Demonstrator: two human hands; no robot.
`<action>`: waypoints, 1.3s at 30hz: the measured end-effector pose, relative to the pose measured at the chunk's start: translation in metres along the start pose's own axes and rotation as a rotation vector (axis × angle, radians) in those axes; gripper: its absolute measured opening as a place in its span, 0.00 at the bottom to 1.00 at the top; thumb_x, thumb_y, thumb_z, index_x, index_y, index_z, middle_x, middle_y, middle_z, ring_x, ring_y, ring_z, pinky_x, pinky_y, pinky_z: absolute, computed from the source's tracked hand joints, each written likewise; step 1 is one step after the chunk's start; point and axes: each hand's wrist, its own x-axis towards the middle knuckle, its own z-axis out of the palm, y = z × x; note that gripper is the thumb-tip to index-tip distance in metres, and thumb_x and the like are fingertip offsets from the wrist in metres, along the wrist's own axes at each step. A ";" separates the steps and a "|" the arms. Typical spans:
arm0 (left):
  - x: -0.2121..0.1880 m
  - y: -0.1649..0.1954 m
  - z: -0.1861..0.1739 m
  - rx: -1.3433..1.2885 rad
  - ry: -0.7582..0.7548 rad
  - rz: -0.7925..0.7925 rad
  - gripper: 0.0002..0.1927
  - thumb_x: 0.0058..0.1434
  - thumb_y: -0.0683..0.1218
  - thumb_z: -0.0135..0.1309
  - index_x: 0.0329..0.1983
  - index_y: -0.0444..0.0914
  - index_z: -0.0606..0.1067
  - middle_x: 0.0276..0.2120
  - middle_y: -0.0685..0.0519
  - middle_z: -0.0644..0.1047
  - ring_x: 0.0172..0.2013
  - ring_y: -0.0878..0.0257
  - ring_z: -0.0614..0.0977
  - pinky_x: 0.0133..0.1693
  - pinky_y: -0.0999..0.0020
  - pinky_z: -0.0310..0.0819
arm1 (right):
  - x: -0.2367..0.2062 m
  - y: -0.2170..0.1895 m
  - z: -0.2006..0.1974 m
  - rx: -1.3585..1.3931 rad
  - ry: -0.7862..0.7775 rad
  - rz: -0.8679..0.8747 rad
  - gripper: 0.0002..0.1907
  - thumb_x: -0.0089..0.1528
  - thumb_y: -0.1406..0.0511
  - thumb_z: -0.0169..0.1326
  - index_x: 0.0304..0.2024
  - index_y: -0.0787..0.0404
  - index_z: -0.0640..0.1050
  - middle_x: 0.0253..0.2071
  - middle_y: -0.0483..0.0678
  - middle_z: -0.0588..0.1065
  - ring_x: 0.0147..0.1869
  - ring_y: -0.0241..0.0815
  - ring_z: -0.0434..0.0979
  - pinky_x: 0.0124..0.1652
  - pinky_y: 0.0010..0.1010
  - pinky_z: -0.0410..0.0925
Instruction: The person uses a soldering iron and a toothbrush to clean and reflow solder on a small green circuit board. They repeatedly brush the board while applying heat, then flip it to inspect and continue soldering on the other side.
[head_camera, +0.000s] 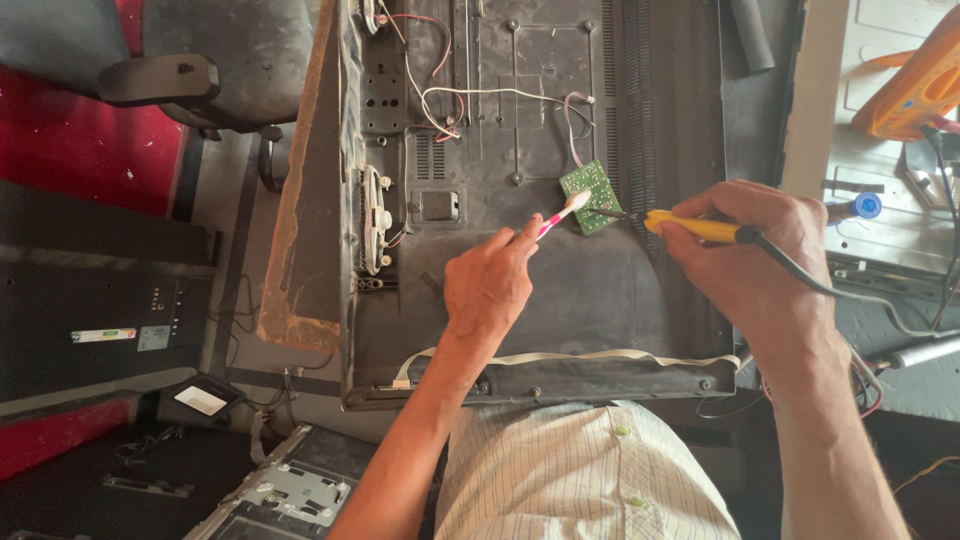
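Big dusty black back panel (560, 290) of a flat screen lies across my lap, wires (480, 95) looping over its upper part, and the small green circuit board (590, 196) sits on it right between my hands. My right hand (765, 260) has its fingers closed around the yellow-handled soldering iron (700, 228), tip touching the board's right edge. My left hand (490, 285) pinches a pink toothbrush (560, 215), bristles at the board's left edge.
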 end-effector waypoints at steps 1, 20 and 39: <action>-0.001 0.000 0.001 -0.010 0.002 0.008 0.18 0.67 0.48 0.56 0.60 0.51 0.77 0.30 0.57 0.77 0.27 0.56 0.82 0.25 0.57 0.74 | -0.002 -0.001 0.001 0.012 0.004 0.030 0.09 0.58 0.69 0.67 0.40 0.64 0.84 0.35 0.50 0.81 0.35 0.39 0.81 0.38 0.29 0.71; -0.005 -0.001 -0.011 0.104 -0.008 0.184 0.30 0.54 0.38 0.55 0.62 0.47 0.76 0.30 0.55 0.75 0.27 0.57 0.81 0.26 0.58 0.75 | -0.004 0.022 -0.005 0.090 0.056 0.151 0.08 0.59 0.68 0.66 0.42 0.62 0.85 0.32 0.49 0.82 0.33 0.34 0.82 0.35 0.24 0.72; 0.007 0.016 0.008 0.010 0.065 -0.045 0.22 0.62 0.42 0.53 0.60 0.49 0.76 0.58 0.58 0.78 0.29 0.53 0.85 0.29 0.57 0.78 | -0.009 0.015 -0.005 0.084 0.076 0.093 0.09 0.60 0.68 0.66 0.42 0.63 0.85 0.32 0.49 0.82 0.32 0.34 0.81 0.35 0.25 0.71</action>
